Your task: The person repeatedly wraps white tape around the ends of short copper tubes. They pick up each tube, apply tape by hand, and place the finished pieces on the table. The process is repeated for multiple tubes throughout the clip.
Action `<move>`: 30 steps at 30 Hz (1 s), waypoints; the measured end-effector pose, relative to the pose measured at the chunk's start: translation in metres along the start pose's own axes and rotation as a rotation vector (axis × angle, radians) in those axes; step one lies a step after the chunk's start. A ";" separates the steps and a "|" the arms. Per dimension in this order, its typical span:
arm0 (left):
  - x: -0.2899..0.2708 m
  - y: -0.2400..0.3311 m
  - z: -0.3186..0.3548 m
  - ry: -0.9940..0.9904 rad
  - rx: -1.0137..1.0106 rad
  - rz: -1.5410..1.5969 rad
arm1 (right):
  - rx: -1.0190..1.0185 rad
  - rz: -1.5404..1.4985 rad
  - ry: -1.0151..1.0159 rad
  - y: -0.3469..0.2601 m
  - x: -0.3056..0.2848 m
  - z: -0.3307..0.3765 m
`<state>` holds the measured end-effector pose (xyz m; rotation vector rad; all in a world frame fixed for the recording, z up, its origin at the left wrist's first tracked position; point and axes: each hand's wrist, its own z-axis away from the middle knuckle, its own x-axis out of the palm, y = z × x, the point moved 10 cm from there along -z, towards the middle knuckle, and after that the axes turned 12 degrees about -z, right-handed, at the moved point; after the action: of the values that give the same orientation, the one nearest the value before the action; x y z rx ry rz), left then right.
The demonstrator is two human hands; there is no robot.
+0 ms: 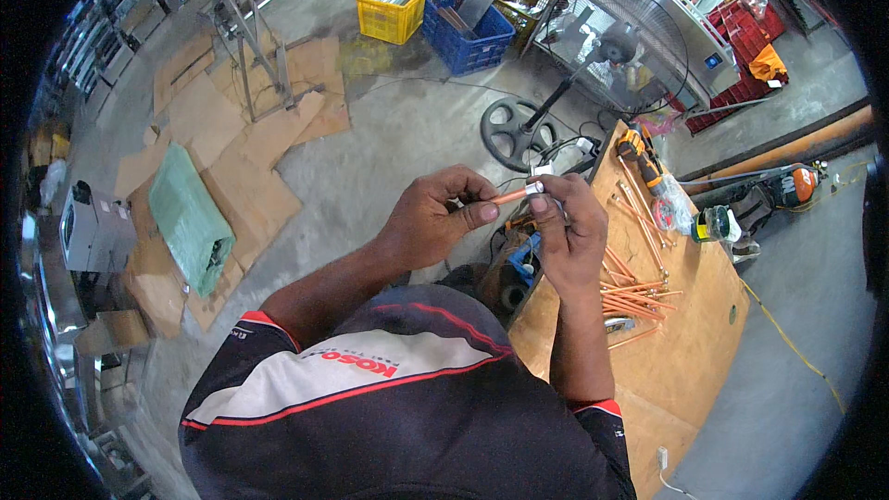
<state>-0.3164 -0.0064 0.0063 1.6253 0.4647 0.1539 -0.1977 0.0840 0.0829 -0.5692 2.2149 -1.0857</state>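
Holding a copper tube (pixel 508 195) chest-high, I pinch it in my left hand (pixel 433 218) while my right hand (pixel 569 227) grips a silver fitting (pixel 534 189) at its end; more tubes (pixel 632 294) wait on the tabletop (pixel 685 361), apparently unfitted.

Copper-orange tube (pixel 508 195) with a silvery, perhaps metal, tip; tan plywood table (pixel 690 352); yellow crate (pixel 396 11) and blue crate (pixel 467 34) at twelve o'clock.

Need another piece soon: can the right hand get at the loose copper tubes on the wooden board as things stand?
Probably not at once: the right hand and left hand share a copper tube. The loose copper tubes lie uncovered just beside it.
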 end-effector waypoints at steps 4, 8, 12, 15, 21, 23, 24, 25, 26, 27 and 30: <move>-0.005 0.014 0.005 0.037 0.065 -0.043 | -0.044 0.014 -0.034 -0.008 -0.001 -0.001; -0.005 0.005 0.006 -0.032 -0.093 -0.046 | -0.045 -0.009 -0.065 -0.007 -0.001 0.001; -0.001 0.010 0.007 -0.079 -0.039 0.082 | 0.027 -0.059 -0.108 -0.003 0.002 0.003; 0.005 0.013 0.003 -0.075 0.122 0.160 | 0.057 -0.086 -0.077 0.000 0.003 0.003; -0.003 0.007 -0.003 -0.024 0.019 -0.024 | 0.056 -0.059 -0.052 0.003 0.005 0.005; -0.009 0.010 -0.002 0.048 0.046 -0.145 | 0.065 0.024 -0.050 0.002 0.005 0.002; -0.010 0.011 -0.001 0.072 0.051 -0.176 | 0.070 0.066 -0.046 0.001 0.005 0.001; -0.011 0.012 0.000 0.096 0.056 -0.207 | 0.054 0.053 -0.069 -0.002 0.007 0.000; -0.008 0.010 0.001 0.063 0.032 -0.143 | 0.038 0.040 -0.092 -0.005 0.008 -0.002; -0.005 0.007 0.002 0.030 0.005 -0.079 | 0.022 0.026 -0.115 -0.007 0.010 -0.002; 0.000 0.006 0.001 -0.053 -0.036 0.146 | -0.003 -0.007 -0.152 -0.006 0.013 -0.002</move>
<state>-0.3151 -0.0076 0.0119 1.6239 0.3005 0.2270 -0.2077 0.0741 0.0850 -0.6404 2.0847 -1.0082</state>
